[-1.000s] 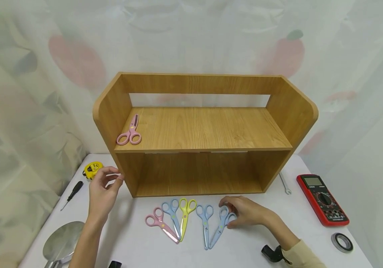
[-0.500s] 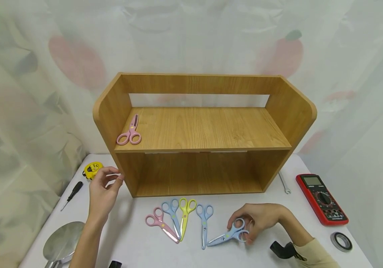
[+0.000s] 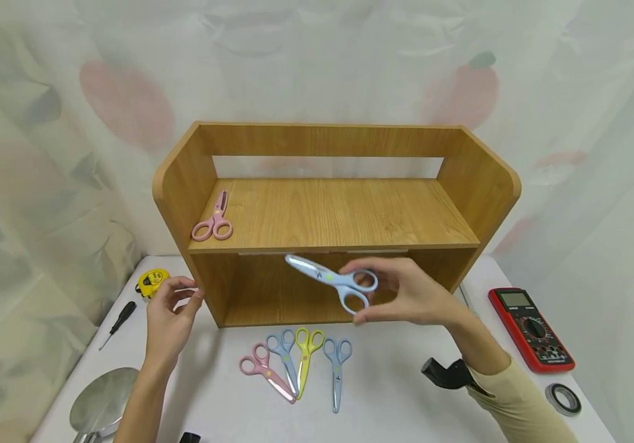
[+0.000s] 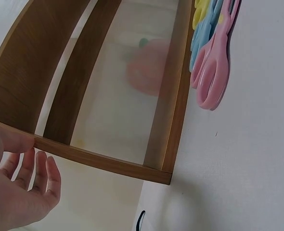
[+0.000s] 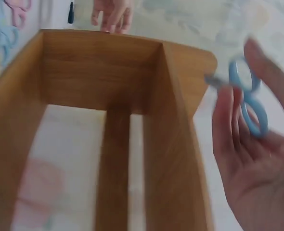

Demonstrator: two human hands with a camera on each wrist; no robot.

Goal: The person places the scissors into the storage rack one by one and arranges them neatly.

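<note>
- Far left of the white table: a screwdriver, a yellow tape measure and some shiny metal thing at the near edge. Can't tell what that last one is.
- The left hand hovers just beside the shelf's left wall, fingers loosely curled, holding nothing. In the wrist view a fingertip looks like it's touching the wood edge.
- The wooden shelf unit is the only real container here. One pair of pink scissors lies on the left end of the upper board. The lower bay looks bare from what I can see.
- Four more scissors lie in a row on the table, near side of the shelf: pink, blue, yellow, blue.
- The right hand pinches the blue scissors by the handle loops, up in the air in front of the lower bay, blade tip pointing left.
- My worry: it's a light fingertip hold, so the pair could swing or slip and land on the row below. The tip could also knock the front edge of the upper board.
- Far right: a red multimeter, a small wrench and a roll of tape.
</note>
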